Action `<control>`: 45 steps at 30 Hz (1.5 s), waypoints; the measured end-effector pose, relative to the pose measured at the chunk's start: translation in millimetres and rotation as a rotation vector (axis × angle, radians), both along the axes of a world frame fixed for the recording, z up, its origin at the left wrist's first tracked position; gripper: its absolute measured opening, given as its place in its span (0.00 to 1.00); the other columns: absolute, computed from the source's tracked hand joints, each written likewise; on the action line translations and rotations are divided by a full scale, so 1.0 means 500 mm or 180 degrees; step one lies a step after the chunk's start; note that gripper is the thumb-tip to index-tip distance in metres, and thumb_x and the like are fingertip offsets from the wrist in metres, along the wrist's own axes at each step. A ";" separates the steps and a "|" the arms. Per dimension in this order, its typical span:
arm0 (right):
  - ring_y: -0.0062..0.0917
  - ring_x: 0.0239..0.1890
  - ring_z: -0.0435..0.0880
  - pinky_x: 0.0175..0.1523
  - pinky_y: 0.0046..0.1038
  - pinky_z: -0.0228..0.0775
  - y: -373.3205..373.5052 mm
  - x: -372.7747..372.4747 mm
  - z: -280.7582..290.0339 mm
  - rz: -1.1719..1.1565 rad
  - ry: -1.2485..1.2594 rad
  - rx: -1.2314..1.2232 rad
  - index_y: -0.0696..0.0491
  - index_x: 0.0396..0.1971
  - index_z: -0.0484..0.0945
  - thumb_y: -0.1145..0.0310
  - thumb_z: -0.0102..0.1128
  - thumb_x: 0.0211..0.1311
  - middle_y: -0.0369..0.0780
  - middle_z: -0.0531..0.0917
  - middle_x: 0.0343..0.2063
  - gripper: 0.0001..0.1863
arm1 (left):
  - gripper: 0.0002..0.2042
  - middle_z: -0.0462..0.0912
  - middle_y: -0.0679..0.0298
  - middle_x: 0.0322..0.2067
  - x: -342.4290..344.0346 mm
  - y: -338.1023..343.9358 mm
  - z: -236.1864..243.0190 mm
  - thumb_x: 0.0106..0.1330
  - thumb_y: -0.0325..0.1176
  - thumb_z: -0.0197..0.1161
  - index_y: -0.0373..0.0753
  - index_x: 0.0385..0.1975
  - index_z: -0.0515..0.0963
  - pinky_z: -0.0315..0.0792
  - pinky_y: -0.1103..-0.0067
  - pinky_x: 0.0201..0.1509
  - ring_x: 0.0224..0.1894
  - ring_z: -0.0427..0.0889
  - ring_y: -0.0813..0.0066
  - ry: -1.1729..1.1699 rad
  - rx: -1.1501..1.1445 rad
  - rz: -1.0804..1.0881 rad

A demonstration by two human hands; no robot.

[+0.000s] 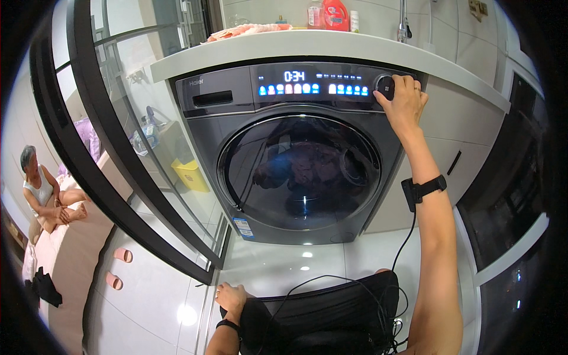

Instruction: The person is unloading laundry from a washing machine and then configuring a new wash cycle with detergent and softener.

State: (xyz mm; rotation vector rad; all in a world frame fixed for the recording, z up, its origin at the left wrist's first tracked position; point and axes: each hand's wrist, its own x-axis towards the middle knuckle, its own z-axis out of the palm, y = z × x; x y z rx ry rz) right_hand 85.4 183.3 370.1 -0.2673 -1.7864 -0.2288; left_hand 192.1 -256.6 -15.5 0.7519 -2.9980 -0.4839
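Observation:
A dark grey front-loading washing machine [201, 127] stands under the counter before me, its lit display [313, 84] glowing white and blue. Behind the round glass door [305, 171], which is closed, lies dark laundry [307, 165]. My right hand [404, 100] grips the round black control knob [384, 89] at the right end of the panel, thumb on one side and fingers on the other. Low at the left, my left hand [232, 297] rests by my knee, its fingers curled; whether anything is in them is hidden.
The white counter [331, 46] above bears a pink-and-white cloth [245, 31], a red detergent bottle [336, 15] and a tap [403, 29]. Left are a black-framed glass door [136, 148], a yellow bin [190, 174], a person [44, 192] seated on a bed, and pink slippers [123, 255]. A black cable [404, 248] hangs from my right wrist strap.

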 end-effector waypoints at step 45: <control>0.32 0.43 0.70 0.44 0.34 0.55 0.004 -0.003 0.003 0.0005 -0.0038 0.0063 0.53 0.35 0.74 0.55 0.69 0.38 0.39 0.74 0.36 0.24 | 0.22 0.72 0.51 0.44 0.004 0.005 0.013 0.48 0.44 0.55 0.32 0.39 0.73 0.62 0.62 0.53 0.49 0.71 0.54 -0.0082 -0.0023 -0.0018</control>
